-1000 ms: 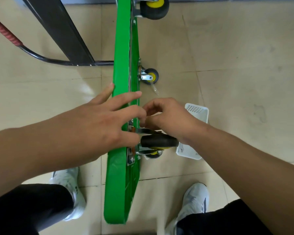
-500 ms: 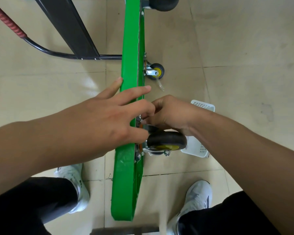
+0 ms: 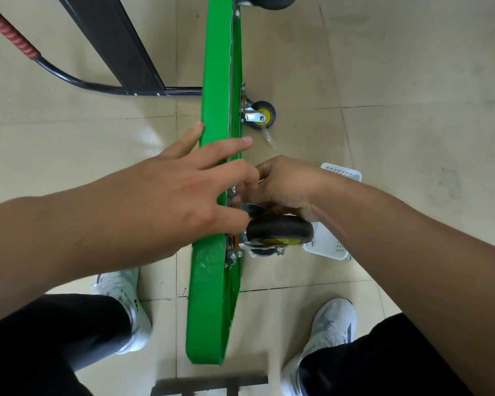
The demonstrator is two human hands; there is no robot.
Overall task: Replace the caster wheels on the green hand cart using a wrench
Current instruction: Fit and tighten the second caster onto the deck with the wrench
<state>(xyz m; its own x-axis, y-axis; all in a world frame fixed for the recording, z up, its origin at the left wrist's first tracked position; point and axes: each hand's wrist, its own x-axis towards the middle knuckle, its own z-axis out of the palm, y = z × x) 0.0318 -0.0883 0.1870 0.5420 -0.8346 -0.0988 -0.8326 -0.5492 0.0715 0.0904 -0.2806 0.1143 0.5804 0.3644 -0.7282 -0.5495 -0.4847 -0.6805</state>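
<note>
The green hand cart (image 3: 215, 81) stands on its side, its deck edge running up the middle. A black caster wheel with a yellow hub (image 3: 279, 231) sticks out to the right on a metal bracket. My left hand (image 3: 169, 195) lies across the deck edge with fingers spread, and its nearest fingertips reach the caster's mounting plate. My right hand (image 3: 286, 187) sits just above the wheel, fingers curled in at the bracket; what they pinch is hidden. A second, smaller caster (image 3: 260, 115) is mounted farther up. No wrench is in view.
A white slotted basket (image 3: 340, 174) sits on the tiled floor under my right wrist. The cart's black handle with a red grip (image 3: 15, 38) and a dark panel (image 3: 117, 44) lie at upper left. My two white shoes (image 3: 126, 298) flank the deck. A large wheel (image 3: 272, 1) shows at the top.
My right hand has closed in lower over the near caster's bracket. My left hand stays across the deck edge. The view has shifted slightly.
</note>
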